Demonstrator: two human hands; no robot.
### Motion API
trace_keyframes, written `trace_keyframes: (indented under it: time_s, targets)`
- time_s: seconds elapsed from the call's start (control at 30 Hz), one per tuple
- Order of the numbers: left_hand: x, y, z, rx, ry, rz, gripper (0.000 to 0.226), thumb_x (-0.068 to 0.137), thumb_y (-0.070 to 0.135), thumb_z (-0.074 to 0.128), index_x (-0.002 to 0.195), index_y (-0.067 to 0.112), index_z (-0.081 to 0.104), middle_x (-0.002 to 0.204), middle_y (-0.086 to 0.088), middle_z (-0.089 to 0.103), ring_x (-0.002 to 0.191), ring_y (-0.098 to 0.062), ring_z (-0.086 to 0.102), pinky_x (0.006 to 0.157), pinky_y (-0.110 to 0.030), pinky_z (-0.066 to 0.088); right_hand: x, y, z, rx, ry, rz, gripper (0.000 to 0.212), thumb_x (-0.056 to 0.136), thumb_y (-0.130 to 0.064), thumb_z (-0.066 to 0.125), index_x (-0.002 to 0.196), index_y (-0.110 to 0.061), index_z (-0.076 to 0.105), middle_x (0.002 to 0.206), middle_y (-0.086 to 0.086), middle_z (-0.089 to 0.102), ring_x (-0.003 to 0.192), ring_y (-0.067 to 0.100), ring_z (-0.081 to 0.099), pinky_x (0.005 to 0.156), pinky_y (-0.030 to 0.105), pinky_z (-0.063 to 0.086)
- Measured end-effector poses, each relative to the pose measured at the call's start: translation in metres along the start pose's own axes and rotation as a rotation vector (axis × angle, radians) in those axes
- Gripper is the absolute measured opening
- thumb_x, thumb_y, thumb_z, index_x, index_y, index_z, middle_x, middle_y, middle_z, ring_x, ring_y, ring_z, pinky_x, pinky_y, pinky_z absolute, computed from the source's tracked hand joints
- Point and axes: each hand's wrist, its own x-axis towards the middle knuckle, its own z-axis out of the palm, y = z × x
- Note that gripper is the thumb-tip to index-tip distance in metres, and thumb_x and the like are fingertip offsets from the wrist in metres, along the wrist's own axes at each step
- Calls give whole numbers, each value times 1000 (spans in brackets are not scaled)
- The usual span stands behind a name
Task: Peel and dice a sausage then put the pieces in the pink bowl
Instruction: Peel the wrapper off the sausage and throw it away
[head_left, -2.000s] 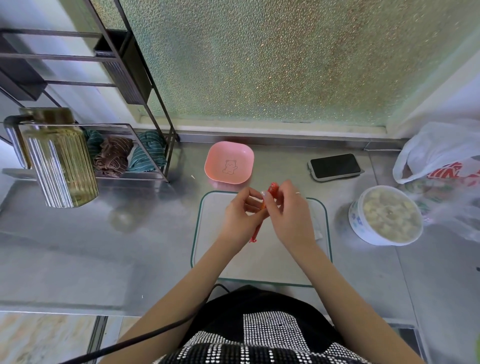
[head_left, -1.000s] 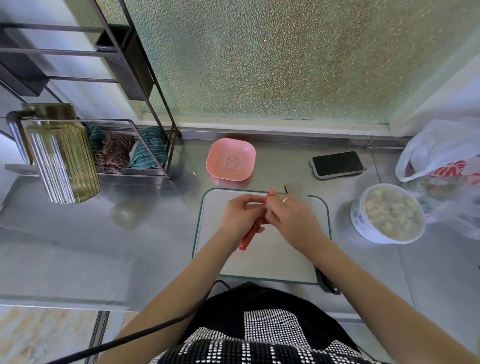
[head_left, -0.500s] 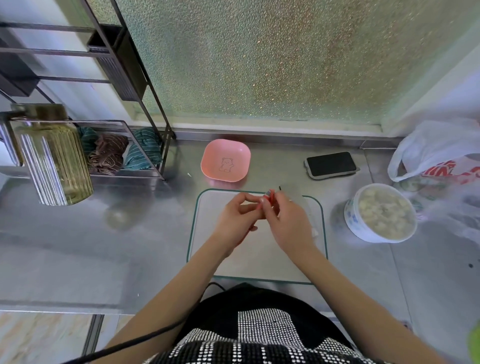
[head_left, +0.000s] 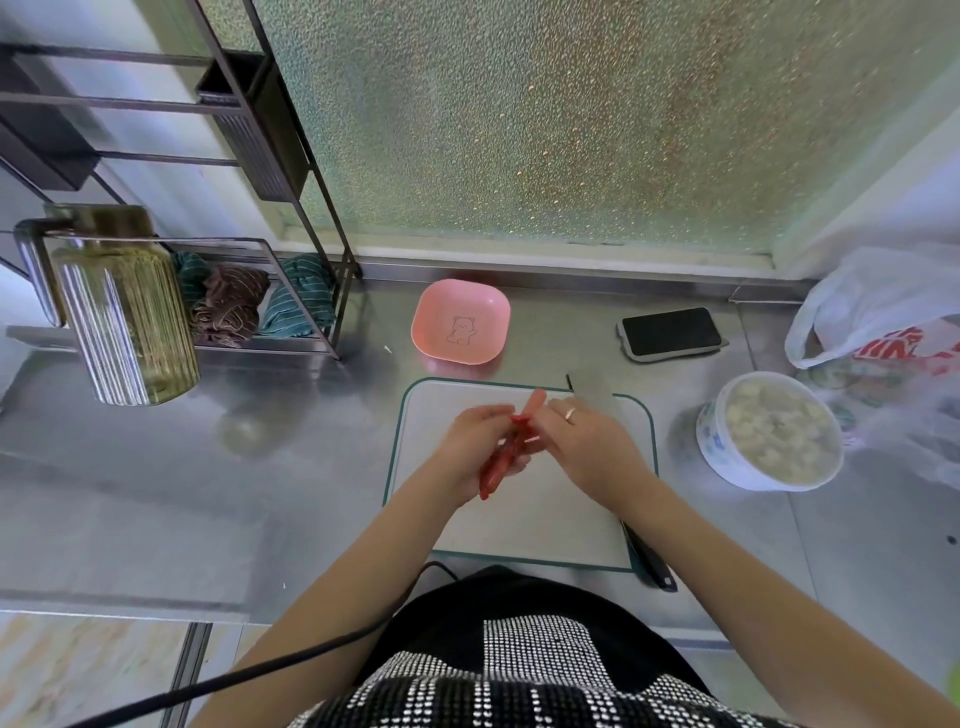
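Both hands hold a sausage (head_left: 535, 401) over the pale cutting board (head_left: 545, 519). Its pink upper end is bare, and the red casing (head_left: 496, 467) hangs down from the middle. My left hand (head_left: 475, 441) grips the wrapped lower part. My right hand (head_left: 582, 441), with a ring on one finger, pinches the sausage near its bare end. The empty pink bowl (head_left: 461, 321) sits just beyond the board. A knife lies along the board's right side, its blade (head_left: 589, 387) at the far corner and its black handle (head_left: 652, 564) near me; my right arm hides the middle.
A phone (head_left: 671, 332) lies right of the bowl. A white bowl of dumplings (head_left: 769, 436) and plastic bags (head_left: 883, 322) stand on the right. At the left are a ribbed glass pitcher (head_left: 124, 306) and a wire rack with cloths (head_left: 249, 301). A frosted window rises behind the steel counter.
The red casing has been pulled down, so the pink end of the sausage now shows above my fingers. My hands stayed over the board.
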Motion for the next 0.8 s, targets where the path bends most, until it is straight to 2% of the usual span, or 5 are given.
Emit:
trace_keyframes:
  time_s: [0.17,0.23,0.33,0.4,0.8]
  targets:
    - [-3,-5,-17,-54,-376,-351,29,94,22,46,108,0,58,75,-2,62,44,-4,50,36,-12,39,11,14,5,57,24,367,39,93,-34,20,93,-11,51,77,7,63,61,29,59,48,33,47]
    - [-2,-8,-18,-85,-356,-364,27,99,20,39,105,1,58,59,3,47,37,-1,35,32,-10,28,14,16,5,39,27,398,34,95,-34,22,92,-11,47,76,9,62,57,29,57,47,38,50]
    - [0,-8,-16,-5,-191,-254,27,101,28,37,89,9,52,50,7,33,36,-3,24,30,-12,19,15,9,1,-2,42,273,9,90,-10,53,85,-9,46,64,11,58,45,26,52,38,28,38]
    - [-1,-7,-15,91,-136,-187,30,99,32,38,80,12,49,49,7,28,37,-5,21,31,-14,15,14,8,2,-21,2,225,19,80,2,66,81,-8,49,61,10,56,42,22,47,40,24,29]
    - [-4,-22,3,952,146,386,42,100,32,33,64,10,39,66,-9,50,55,-18,39,51,-30,32,2,-18,1,342,87,228,18,90,-17,35,79,-7,45,60,5,49,51,13,33,50,20,19]
